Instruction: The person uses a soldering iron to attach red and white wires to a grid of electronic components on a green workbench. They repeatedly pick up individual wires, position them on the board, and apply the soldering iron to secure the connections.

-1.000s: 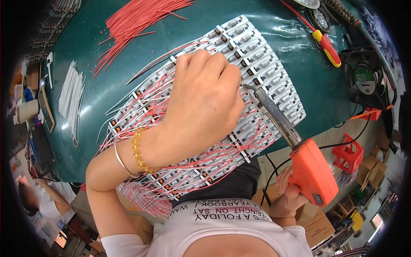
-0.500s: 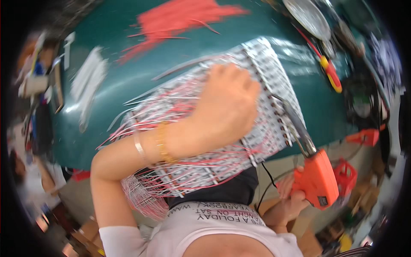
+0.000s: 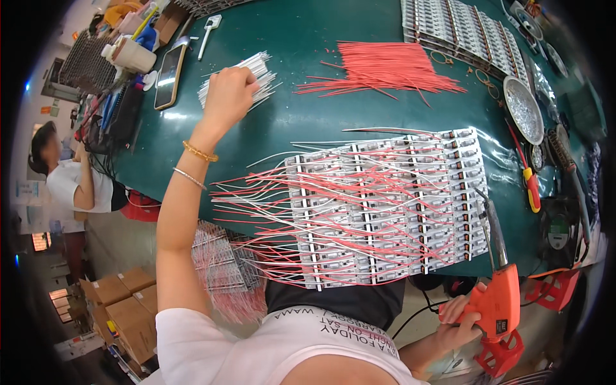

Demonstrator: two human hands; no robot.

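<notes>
My left hand [image 3: 232, 96] lies over a small pile of white wires [image 3: 262, 72], its fingers curled down and their tips hidden. Whether it pinches a wire cannot be seen. My right hand [image 3: 461, 316] is wrapped round the grip of an orange soldering gun [image 3: 504, 298]. The gun's metal tip points up beside the right edge of a panel of small grey circuit boards [image 3: 391, 212]. Red and white wires fan out across that panel, and many of them hang past its left edge.
Behind the panel lies a heap of red wires [image 3: 391, 67]. At the far right are another board panel [image 3: 459, 32], a metal dish [image 3: 523, 109] and a red-yellow screwdriver [image 3: 531, 189]. A phone [image 3: 169, 77] and a white bottle [image 3: 131, 56] stand far left. Another person [image 3: 80, 173] sits leftward.
My left hand has left the board panel and moved left and away to the white wires. My right hand keeps hold of the soldering gun. The whole view has shifted.
</notes>
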